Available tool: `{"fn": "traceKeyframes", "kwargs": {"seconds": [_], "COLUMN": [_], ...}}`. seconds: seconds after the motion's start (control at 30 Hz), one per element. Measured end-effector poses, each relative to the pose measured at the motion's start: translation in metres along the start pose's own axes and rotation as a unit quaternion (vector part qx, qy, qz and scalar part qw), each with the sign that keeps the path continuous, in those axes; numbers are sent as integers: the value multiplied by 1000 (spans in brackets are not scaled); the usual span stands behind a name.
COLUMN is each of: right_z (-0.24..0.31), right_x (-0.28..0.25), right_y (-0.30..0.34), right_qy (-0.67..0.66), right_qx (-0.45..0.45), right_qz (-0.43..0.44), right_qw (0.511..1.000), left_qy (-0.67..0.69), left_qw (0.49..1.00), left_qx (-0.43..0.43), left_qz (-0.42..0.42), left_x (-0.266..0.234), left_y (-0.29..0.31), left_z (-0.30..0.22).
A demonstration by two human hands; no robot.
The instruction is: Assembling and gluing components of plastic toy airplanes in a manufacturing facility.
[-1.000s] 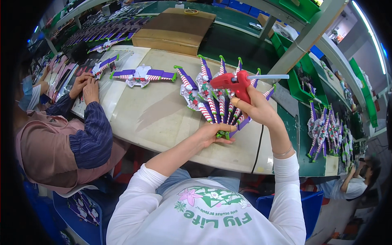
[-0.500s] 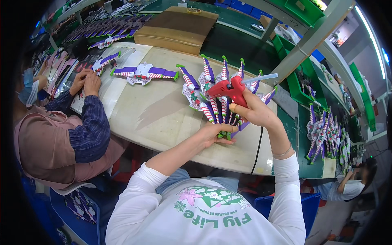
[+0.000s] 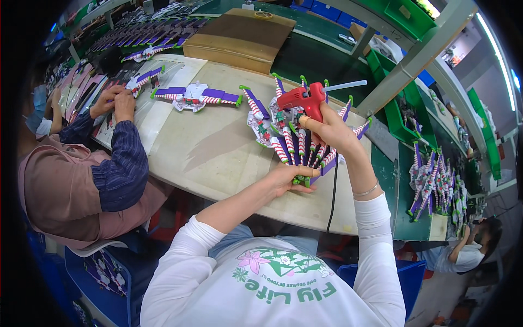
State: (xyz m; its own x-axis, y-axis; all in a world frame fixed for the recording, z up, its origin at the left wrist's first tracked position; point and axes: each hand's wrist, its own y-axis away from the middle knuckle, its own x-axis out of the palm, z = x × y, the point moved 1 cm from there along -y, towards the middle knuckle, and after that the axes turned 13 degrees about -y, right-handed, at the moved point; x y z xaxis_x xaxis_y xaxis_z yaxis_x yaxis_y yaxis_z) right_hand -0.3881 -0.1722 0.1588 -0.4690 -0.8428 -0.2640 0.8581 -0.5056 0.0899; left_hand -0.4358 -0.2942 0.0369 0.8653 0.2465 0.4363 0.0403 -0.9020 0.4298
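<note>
My right hand [image 3: 333, 129] is closed around the handle of a red hot glue gun [image 3: 298, 100], with a pale glue stick [image 3: 348, 85] poking out of its back end. The gun is above a fan of several purple and white toy wing sets [image 3: 260, 124] with red-striped struts and green tips. My left hand [image 3: 289, 179] grips the gathered near tips of this fan, close to the table's front edge. The gun and my right hand cover part of the fan's middle. A single toy wing set [image 3: 193, 98] lies spread flat to the left.
A brown cardboard box [image 3: 234, 41] stands at the back. On the left, a co-worker's hands [image 3: 114, 102] work at another wing set [image 3: 143, 82]. A metal post [image 3: 417, 60] and green bins [image 3: 400, 111] are on the right, beside stacked wing sets [image 3: 433, 180]. A black cord [image 3: 334, 201] hangs over the table edge.
My right hand and the glue gun have moved away from me and slightly left over the fan. The cord has shifted left. My left hand keeps its grip, almost unmoved.
</note>
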Motion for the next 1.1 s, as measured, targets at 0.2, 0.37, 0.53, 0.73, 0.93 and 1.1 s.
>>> {"fn": "traceKeyframes", "kwargs": {"seconds": [0.2,0.37,0.53,0.73,0.93,1.1], "right_z": [-10,-7,-12,-15,-15,-10], "right_x": [-1,4,4,4,3,-4], "right_y": [-2,1,2,11,24,34], "right_qy": [3,-14,-11,-14,5,-19], "right_qx": [10,6,-3,6,8,25], "right_qz": [-8,-14,-27,2,8,36], "right_qw": [1000,1000,1000,1000,1000,999], "left_qy": [-1,3,7,19,27,22], "left_qw": [1000,1000,1000,1000,1000,1000], "left_qx": [0,5,11,20,12,18], "left_qz": [-6,1,2,4,6,10], "left_x": [1,0,1,-1,0,0], "left_y": [0,0,0,-4,1,-1], "left_z": [0,1,1,3,-1,0]}}
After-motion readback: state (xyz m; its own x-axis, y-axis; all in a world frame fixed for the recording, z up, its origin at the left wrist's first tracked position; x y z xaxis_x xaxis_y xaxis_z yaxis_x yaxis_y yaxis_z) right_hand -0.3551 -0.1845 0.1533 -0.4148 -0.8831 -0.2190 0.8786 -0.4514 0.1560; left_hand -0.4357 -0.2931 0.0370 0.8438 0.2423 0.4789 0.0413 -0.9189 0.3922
